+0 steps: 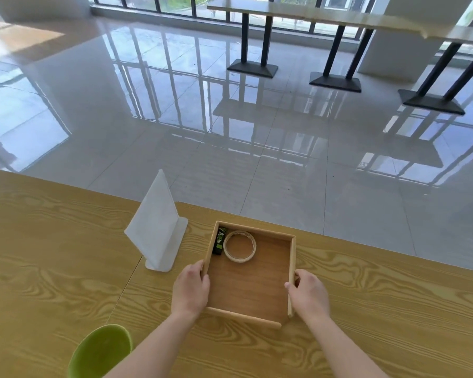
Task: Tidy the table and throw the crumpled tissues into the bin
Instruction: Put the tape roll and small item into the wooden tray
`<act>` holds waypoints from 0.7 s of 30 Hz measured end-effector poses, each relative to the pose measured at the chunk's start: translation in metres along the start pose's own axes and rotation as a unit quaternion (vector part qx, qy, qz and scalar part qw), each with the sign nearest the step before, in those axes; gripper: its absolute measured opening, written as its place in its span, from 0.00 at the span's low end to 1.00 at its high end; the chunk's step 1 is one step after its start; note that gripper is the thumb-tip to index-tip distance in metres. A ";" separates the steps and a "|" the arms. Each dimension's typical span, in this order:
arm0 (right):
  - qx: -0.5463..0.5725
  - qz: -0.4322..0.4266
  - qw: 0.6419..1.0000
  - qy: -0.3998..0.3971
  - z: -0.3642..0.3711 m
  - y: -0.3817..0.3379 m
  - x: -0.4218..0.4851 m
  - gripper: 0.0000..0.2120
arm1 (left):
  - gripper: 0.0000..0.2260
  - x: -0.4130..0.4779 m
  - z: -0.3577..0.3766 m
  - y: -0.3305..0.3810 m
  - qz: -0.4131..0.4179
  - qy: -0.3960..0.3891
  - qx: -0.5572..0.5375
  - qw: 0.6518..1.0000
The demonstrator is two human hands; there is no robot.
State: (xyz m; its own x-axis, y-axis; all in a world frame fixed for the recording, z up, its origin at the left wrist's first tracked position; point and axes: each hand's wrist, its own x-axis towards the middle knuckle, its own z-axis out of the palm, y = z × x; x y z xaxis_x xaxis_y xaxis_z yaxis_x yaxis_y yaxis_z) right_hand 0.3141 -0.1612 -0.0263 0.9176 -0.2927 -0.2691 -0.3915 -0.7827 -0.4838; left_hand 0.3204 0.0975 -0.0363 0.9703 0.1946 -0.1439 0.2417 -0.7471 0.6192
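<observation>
A square wooden tray rests on the wooden table near its far edge. My left hand grips the tray's left wall and my right hand grips its right wall. Inside the tray, in the far left corner, lie a roll of tape and a small black and green lighter. No crumpled tissue shows anywhere in view. A green bin stands at the near left, partly behind my left forearm.
A white table sign stand stands upright just left of the tray. Beyond the table's far edge lies a glossy tiled floor. Another long table on black pedestal legs is at the far right by the windows.
</observation>
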 end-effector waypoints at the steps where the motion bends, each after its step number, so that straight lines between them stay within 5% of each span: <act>1: -0.001 -0.003 1.000 -0.003 0.003 -0.006 0.001 0.10 | 0.19 0.001 -0.004 -0.003 -0.005 0.004 0.000 1.000; 21: -0.002 -0.023 1.000 -0.002 0.035 -0.055 0.008 0.10 | 0.18 0.012 -0.040 -0.039 -0.022 0.033 -0.011 0.999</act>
State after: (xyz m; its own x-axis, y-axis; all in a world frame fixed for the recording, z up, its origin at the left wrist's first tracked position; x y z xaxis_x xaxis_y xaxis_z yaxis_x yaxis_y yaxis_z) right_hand 0.3411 -0.1010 -0.0311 0.9341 -0.2541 -0.2506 -0.3490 -0.7973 -0.4925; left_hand 0.3218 0.1541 -0.0309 0.9553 0.2699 -0.1207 0.2838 -0.7223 0.6307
